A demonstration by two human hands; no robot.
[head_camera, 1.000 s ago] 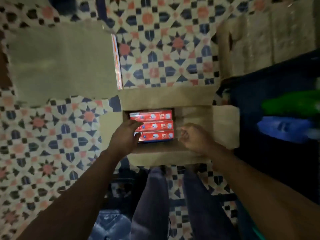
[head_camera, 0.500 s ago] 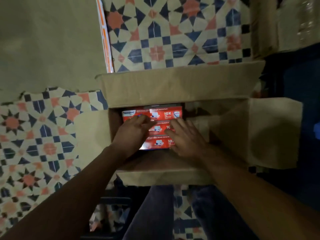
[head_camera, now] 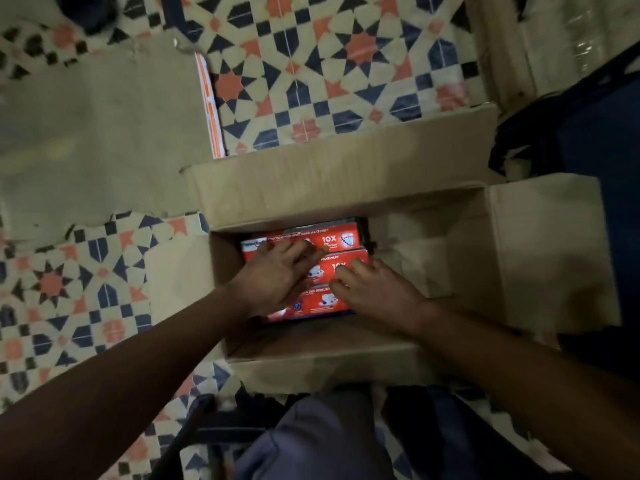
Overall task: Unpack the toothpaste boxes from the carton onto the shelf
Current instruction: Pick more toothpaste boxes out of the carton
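Note:
An open brown carton (head_camera: pixel 346 188) stands on the tiled floor between my legs. In its left half lie three red toothpaste boxes (head_camera: pixel 332 239) side by side, labels up. My left hand (head_camera: pixel 277 280) lies on them with straight fingers, its tips at the seam between the far and the middle box. My right hand (head_camera: pixel 375 296) sits on the middle and near boxes, its fingers bent down at the right end of the middle toothpaste box (head_camera: pixel 341 261). The carton's right half (head_camera: pixel 433 258) shows bare cardboard. No shelf is in view.
A flattened sheet of cardboard (head_camera: pixel 97 133) with an orange-striped edge lies on the floor to the far left. Pale stacked cartons (head_camera: pixel 554 39) stand at the upper right, above a dark blue shape (head_camera: pixel 595 143). The carton's right flap (head_camera: pixel 554 251) is folded outward.
Both hands went down into the carton and settled on the red boxes. The right hand's fingers, flat half a second ago, have bent. The camera has come closer to the carton.

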